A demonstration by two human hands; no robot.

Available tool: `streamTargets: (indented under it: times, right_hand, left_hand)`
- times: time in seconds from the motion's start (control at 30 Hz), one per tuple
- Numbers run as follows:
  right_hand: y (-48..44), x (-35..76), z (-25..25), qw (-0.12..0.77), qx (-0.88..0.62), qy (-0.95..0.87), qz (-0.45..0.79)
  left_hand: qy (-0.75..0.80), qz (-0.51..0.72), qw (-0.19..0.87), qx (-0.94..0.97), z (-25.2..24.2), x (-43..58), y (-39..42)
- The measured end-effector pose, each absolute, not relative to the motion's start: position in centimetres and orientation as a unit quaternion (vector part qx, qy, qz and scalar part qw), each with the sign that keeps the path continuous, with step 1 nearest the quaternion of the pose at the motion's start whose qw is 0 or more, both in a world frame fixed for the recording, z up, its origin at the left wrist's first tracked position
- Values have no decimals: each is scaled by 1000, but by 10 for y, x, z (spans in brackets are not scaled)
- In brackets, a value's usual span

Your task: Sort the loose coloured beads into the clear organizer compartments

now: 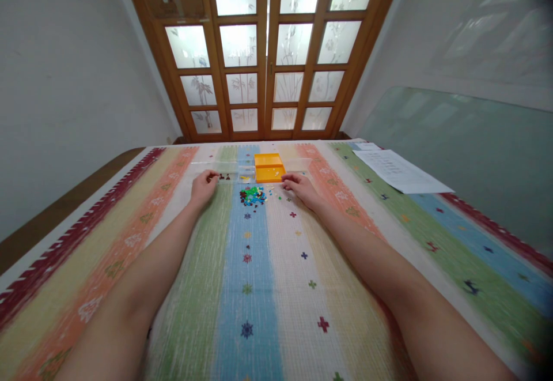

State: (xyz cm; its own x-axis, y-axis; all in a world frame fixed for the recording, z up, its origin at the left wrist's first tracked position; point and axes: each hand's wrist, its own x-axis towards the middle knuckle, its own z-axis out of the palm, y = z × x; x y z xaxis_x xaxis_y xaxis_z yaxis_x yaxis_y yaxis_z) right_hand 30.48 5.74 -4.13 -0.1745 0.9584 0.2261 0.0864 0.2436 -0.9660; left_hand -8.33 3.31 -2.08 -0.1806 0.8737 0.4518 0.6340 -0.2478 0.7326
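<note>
My left hand (204, 185) is at the left end of a clear tray, its fingers drawn together beside several small dark brown pieces (222, 177). Whatever those fingers hold is too small to make out. At the right front corner of an open orange box (268, 161), my right hand (301, 188) has its thumb and fingers close together in a pinch; I cannot see what is in it. A few pale bits lie inside the box. Between my hands is a loose pile of tiny green, blue and brown pieces (253, 196). Yellow pieces (245, 177) sit left of the box.
A striped tablecloth (248, 277) covers the table. Printed sheets of paper (400, 170) lie at the right rear. A few stray pieces are scattered to the right of the pile. Wooden doors with frosted panes (265, 75) stand beyond the table's far edge.
</note>
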Motion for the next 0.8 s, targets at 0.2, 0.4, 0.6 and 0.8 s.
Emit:
streamTargets:
  times: [0.2, 0.4, 0.6, 0.8]
  right_hand:
    - [56, 304, -41, 481, -421, -626, 447]
    - [51, 303, -36, 471, -423, -639, 437]
    - [46, 302, -29, 466, -432, -642, 429]
    - [43, 301, -25, 461, -441, -636, 433]
  left_hand:
    - [453, 261, 92, 848, -5, -41, 6]
    - [418, 180, 98, 885, 3, -28, -7]
    - [423, 171, 106, 883, 2, -31, -6]
    - [433, 186, 109, 876, -2, -32, -2]
